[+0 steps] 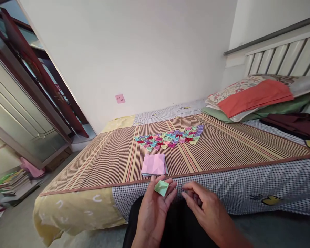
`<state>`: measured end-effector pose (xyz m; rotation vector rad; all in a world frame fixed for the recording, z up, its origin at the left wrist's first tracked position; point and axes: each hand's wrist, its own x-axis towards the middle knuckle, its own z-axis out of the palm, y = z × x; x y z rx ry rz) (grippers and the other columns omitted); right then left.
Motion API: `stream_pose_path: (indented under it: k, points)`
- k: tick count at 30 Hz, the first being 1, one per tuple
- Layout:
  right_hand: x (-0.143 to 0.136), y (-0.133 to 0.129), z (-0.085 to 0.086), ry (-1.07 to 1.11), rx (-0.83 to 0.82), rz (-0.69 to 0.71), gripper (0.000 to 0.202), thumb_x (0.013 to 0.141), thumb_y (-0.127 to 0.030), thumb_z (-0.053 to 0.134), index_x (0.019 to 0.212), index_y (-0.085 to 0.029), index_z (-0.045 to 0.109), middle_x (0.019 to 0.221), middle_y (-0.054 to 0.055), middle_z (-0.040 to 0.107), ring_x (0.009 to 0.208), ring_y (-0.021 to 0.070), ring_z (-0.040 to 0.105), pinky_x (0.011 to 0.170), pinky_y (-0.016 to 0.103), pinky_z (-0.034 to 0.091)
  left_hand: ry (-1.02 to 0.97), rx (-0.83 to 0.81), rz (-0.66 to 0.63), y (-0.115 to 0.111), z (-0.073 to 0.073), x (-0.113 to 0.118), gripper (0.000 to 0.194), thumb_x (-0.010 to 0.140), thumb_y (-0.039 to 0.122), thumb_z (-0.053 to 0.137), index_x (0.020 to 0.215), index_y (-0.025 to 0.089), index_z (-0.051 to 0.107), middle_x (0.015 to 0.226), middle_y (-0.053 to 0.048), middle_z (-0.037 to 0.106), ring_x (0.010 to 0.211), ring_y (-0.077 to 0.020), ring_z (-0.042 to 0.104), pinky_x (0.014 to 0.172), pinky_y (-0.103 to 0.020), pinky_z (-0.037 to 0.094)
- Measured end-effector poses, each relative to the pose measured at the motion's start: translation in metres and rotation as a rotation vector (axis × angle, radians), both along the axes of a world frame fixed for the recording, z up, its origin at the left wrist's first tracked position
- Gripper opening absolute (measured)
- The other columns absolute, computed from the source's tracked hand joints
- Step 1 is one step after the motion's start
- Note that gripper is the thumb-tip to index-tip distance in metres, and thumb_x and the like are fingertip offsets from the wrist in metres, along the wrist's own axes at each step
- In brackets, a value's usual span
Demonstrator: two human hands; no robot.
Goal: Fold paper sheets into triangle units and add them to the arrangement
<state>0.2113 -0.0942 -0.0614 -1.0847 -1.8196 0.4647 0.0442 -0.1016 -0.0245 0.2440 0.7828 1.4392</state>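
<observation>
A small folded piece of green paper [162, 188] rests on the fingers of my left hand [156, 206], which is turned palm up with the thumb raised beside the paper. To its right, my right hand [206, 205] is curled with thumb and index finger near each other; whether anything small is between them is too small to tell. Just beyond my left hand lies a stack of square papers [153, 164], pink on top. Farther back on the striped mat [113, 151], several rows of small folded paper pieces [170, 137] in many colours are laid out.
The mat covers a bed with a checked sheet [248, 186]. Pillows [258, 96] and dark folded cloth [294, 124] lie at the right by the white headboard [286, 57]. A pink note [120, 99] is on the wall. Stacked books [14, 184] stand at the left.
</observation>
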Motion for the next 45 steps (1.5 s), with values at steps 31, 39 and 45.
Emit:
stream_pose_path:
  k: [31,39,45]
  points:
    - [0.001,0.126,-0.02,-0.273,0.304,-0.119,0.03,0.1,-0.006,0.047,0.116,-0.019,0.069,0.094,0.008,0.069,0.082,0.0205,0.071,0.07,0.03,0.057,-0.057,-0.039,-0.167,0.153,-0.035,0.032,0.04,0.106,0.035,0.048,0.091,0.007,0.072,0.086,-0.018,0.078,0.095,-0.028,0.077,0.096,-0.044,0.06]
    - [0.027,0.163,-0.034,-0.499,0.191,-0.163,0.029,0.103,-0.01,0.045,0.087,-0.018,0.068,0.084,0.005,0.064,0.074,0.0167,0.064,0.068,0.025,0.049,-0.031,-0.162,-0.212,0.174,-0.057,0.042,0.04,0.106,0.046,0.046,0.096,0.011,0.064,0.09,-0.019,0.078,0.091,-0.0282,0.079,0.091,-0.042,0.061]
    - [0.049,0.244,-0.041,-0.589,0.072,-0.24,0.024,0.101,-0.007,0.049,0.092,-0.016,0.07,0.089,0.006,0.069,0.082,0.0177,0.066,0.073,0.026,0.048,0.185,-0.126,-0.161,0.191,-0.079,0.041,0.039,0.102,0.046,0.054,0.11,0.009,0.065,0.106,-0.024,0.078,0.092,-0.0275,0.079,0.088,-0.039,0.06]
